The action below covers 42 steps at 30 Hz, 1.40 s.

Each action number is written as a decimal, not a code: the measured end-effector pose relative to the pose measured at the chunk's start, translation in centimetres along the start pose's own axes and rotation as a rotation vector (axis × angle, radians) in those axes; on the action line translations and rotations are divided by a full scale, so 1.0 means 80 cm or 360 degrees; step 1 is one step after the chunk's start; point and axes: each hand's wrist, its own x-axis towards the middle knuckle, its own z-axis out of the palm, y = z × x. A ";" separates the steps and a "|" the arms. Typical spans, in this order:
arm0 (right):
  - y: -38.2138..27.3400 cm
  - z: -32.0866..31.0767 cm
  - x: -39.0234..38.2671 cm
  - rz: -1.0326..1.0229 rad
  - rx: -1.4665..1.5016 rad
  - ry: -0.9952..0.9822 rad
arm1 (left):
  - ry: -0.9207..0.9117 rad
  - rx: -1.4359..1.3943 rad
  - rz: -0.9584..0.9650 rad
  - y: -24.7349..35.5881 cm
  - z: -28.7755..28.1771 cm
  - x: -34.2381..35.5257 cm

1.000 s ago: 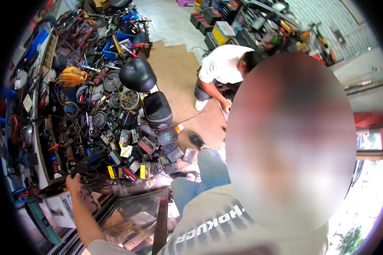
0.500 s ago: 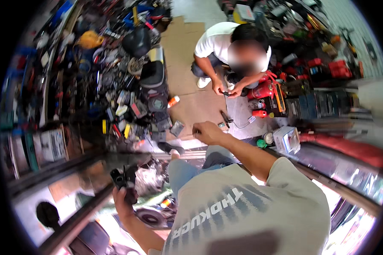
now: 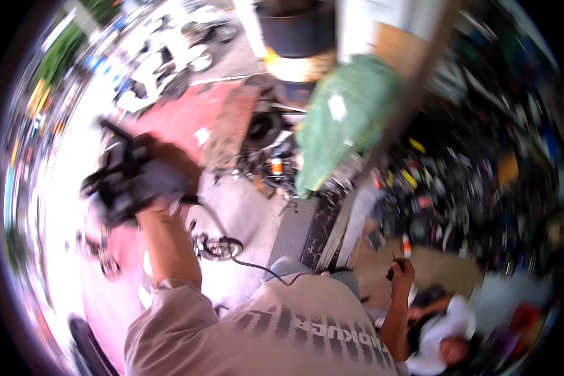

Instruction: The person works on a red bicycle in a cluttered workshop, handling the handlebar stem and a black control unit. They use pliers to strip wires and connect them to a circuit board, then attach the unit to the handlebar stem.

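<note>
Raised out to the left, my left hand [image 3: 174, 166] grips a bulky black device [image 3: 122, 182], blurred by motion, whose exact kind I cannot make out. A black cable [image 3: 247, 265] hangs from near that hand and runs to the front of my shirt. My right hand [image 3: 403, 276] is low on the right with its fingers closed. Something small and dark [image 3: 391, 272] with a thin tip shows at those fingers, too small to name. Beyond it is a sheet of brown cardboard [image 3: 448, 266] on the floor.
Heaped tools and parts [image 3: 470, 194] fill the right. A person in a white shirt [image 3: 442, 332] is low beside my right arm. A green sheet [image 3: 351, 113] covers something ahead, near a dark post [image 3: 410, 94]. Parked motorbikes [image 3: 169, 56] stand at the far left, beyond red ground [image 3: 182, 116].
The view has swung left toward the street. My left hand has risen with the black device. The heap and the other person now appear on the right. A small dark thing now shows at my right hand.
</note>
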 end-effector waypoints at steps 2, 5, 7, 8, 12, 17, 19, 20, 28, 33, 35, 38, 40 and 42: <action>-0.008 0.046 0.026 -0.0118 -0.0058 -0.0133 | 0.0133 0.0019 0.0152 0.008 -0.004 -0.069; -0.035 0.146 0.054 -0.0289 -0.0253 -0.0411 | 0.0724 0.0213 0.0280 0.035 0.011 -0.196; -0.063 0.218 0.040 -0.0389 -0.0417 -0.0602 | 0.1063 0.0243 0.0230 0.046 0.010 -0.276; -0.089 0.265 0.017 -0.0446 -0.0502 -0.0690 | 0.1195 0.0220 0.0160 0.050 0.005 -0.318; -0.170 0.443 -0.070 -0.0489 -0.0369 -0.1381 | 0.1733 0.0504 -0.0096 0.077 0.042 -0.394; -0.258 0.593 -0.201 -0.0778 -0.0308 -0.2053 | 0.2133 0.0377 -0.0075 0.089 0.050 -0.426; -0.277 0.641 -0.235 -0.1069 -0.0342 -0.2333 | 0.2174 0.0465 -0.0045 0.086 0.048 -0.449; -0.281 0.661 -0.248 -0.1130 -0.0325 -0.2455 | 0.2249 0.0632 -0.0044 0.085 0.050 -0.452; -0.283 0.781 -0.328 -0.1351 -0.0641 -0.3041 | 0.2609 0.1653 -0.0306 0.119 0.067 -0.499; -0.253 0.857 -0.397 -0.1413 -0.0760 -0.3114 | 0.2615 0.1411 -0.0234 0.179 0.035 -0.572; -0.233 0.890 -0.433 -0.1434 -0.0783 -0.3069 | 0.2546 0.1195 -0.0225 0.210 0.014 -0.609; -0.192 0.935 -0.486 -0.1408 -0.0731 -0.2983 | 0.2462 0.1160 -0.0175 0.246 -0.024 -0.671; -0.162 0.966 -0.525 -0.1261 -0.0742 -0.2845 | 0.2398 0.1260 -0.0313 0.272 -0.051 -0.716; -0.144 0.978 -0.563 -0.1146 -0.0733 -0.2701 | 0.2317 0.1206 -0.0354 0.284 -0.060 -0.751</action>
